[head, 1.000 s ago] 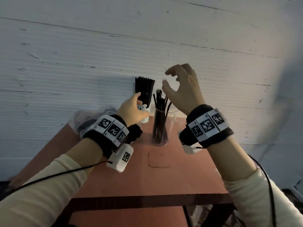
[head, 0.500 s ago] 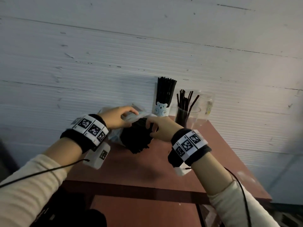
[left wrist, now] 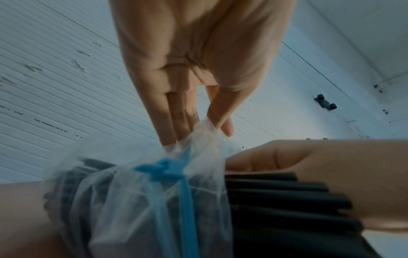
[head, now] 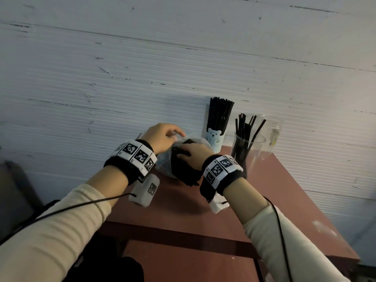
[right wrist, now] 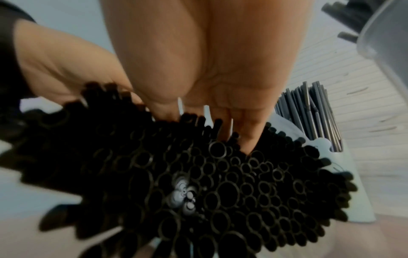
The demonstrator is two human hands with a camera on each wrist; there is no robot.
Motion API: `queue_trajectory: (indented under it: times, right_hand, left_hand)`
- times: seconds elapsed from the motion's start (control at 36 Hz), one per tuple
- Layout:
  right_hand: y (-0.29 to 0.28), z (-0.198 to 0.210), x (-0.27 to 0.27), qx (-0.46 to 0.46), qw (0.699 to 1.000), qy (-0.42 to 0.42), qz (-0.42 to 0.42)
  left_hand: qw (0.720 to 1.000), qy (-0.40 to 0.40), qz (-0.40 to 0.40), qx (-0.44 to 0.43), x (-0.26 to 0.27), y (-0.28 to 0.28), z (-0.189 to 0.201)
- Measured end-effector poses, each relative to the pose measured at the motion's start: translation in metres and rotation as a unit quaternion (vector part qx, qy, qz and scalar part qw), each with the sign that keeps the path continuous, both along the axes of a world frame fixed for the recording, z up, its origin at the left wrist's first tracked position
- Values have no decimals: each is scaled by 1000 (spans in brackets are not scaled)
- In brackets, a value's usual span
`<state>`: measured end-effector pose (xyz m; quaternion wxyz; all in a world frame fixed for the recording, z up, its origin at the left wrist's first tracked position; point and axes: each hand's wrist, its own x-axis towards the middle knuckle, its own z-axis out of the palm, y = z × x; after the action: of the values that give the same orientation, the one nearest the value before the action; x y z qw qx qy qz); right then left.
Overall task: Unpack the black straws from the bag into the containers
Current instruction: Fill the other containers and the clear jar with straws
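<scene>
Left wrist view: left hand (left wrist: 198, 73) hangs fingers-down, thumb and fingers (left wrist: 176, 115) pinching a puckered fold of the thin clear bag (left wrist: 137, 200). A blue tie strip (left wrist: 163, 172) is knotted on the film just below the pinch. Black straws (left wrist: 287, 195) stick out of the bag's open side toward the right hand (left wrist: 320, 183), whose thumb lies across the top of the bundle.

Right wrist view: right hand (right wrist: 209, 61) has its fingertips (right wrist: 247, 139) pushed in among the open ends of the straws (right wrist: 209, 183), thumb on one side and fingers on the other, curled round part of the bundle. Left hand (right wrist: 73, 69) sits close behind on the far side of the straws. Edges blurred; how many straws are held cannot be told.

Head view: both hands meet at the bag (head: 162, 165), which lies on the red-brown counter (head: 284, 190) near its back edge by the white ribbed wall (head: 142, 68). Left hand (head: 160, 137) on top of the bag, right hand (head: 193, 155) over the dark bundle (head: 183, 174). Just right of the bag, a pale blue bear cup (head: 213, 139) stands packed with upright straws; beside it a clear glass (head: 248, 149) holds a looser handful, leaning. Another clear container (head: 274, 129) stands behind the glass against the wall, contents unclear. Cream sleeves (head: 61, 231) and marker wristbands (head: 138, 155) on both arms.
</scene>
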<state>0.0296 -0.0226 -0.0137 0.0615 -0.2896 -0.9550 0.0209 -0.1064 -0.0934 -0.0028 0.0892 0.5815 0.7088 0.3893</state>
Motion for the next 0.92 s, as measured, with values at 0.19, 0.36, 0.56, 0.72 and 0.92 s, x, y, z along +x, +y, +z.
queue_trajectory:
  times: [0.19,0.36,0.56,0.72,0.92]
  right_hand:
    - [14,2,-8,-43,999,-7,-9]
    - [17,-6,-2,-48,996,69,-13]
    - [14,1,7,-13,994,108,4]
    - [15,2,18,-21,988,155,12]
    - [16,11,44,-48,986,159,7]
  left_hand:
    - [1000,-13,3,27,-1,4,2]
    - [999,-9,7,35,1,4,3]
    - [999,-6,17,35,-1,2,2]
    - [999,-1,11,42,1,0,1]
    - [1000,5,-22,17,5,-3,-6]
